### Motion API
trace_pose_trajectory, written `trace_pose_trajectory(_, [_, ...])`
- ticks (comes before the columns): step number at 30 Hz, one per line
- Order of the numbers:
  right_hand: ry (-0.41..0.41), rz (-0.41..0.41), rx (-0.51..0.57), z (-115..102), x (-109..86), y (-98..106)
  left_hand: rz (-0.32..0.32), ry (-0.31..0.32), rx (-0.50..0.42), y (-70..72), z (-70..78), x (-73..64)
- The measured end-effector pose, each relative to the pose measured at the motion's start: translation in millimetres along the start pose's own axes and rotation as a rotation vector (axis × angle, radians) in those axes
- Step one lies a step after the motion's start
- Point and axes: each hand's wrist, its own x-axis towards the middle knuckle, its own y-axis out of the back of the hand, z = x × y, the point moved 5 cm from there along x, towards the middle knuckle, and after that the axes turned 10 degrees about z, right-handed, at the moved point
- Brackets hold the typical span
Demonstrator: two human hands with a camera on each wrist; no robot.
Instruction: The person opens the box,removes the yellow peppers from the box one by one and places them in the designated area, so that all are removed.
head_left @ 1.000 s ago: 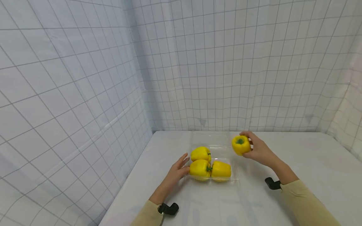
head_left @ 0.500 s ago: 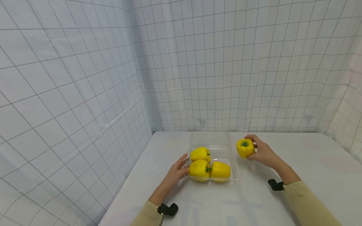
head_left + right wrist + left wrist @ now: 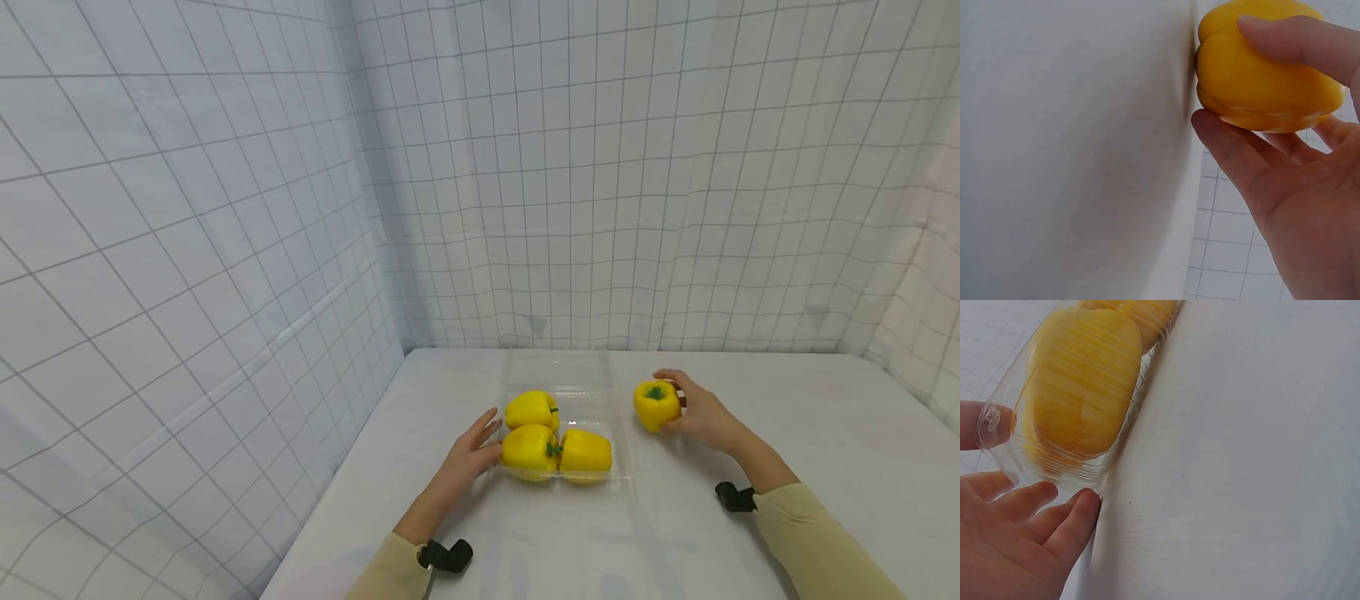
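Note:
In the head view my right hand (image 3: 703,415) grips a yellow bell pepper (image 3: 656,406), green stem up, right of the clear plastic clamshell box (image 3: 622,454). The right wrist view has the thumb on one side of this pepper (image 3: 1266,69) and the fingers round the other; its base is at or very near the tabletop. My left hand (image 3: 467,454) touches the box's left side, fingers loosely extended. In the left wrist view its thumb shows through the plastic. Three bell peppers lie in the box: a back-left one (image 3: 532,411), a front-left one (image 3: 529,448) and a front-right one (image 3: 586,452).
The box's clear lid (image 3: 558,369) lies folded back toward the far edge of the white table (image 3: 810,450). Its back-right part holds no pepper. Grid-patterned white sheets (image 3: 585,183) hang behind the table and along its sides.
My right hand has moved right and down with the bell pepper, away from the box and toward the tabletop. The left hand and the peppers in the box stay nearly where they were.

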Motion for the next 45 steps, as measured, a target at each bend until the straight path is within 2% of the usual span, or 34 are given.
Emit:
trace_pose_trajectory(15, [0.005,-0.056,0.021,2,-2.7,0,0.003,0.001,-0.002,1.0,2.6,-4.2])
trace_pose_trajectory(28, [0.041,-0.046,-0.042,-3,-3.0,7,0.010,-0.002,0.014,1.0,0.5,-1.8])
trace_pose_trajectory(39, [0.094,-0.059,0.004,-17,-8.4,24,0.004,-0.006,0.015,0.5,0.7,-1.5])
trace_pose_trajectory(45, [0.114,-0.027,0.004,-30,-9.6,37,0.002,-0.006,0.017,0.8,0.3,-0.1])
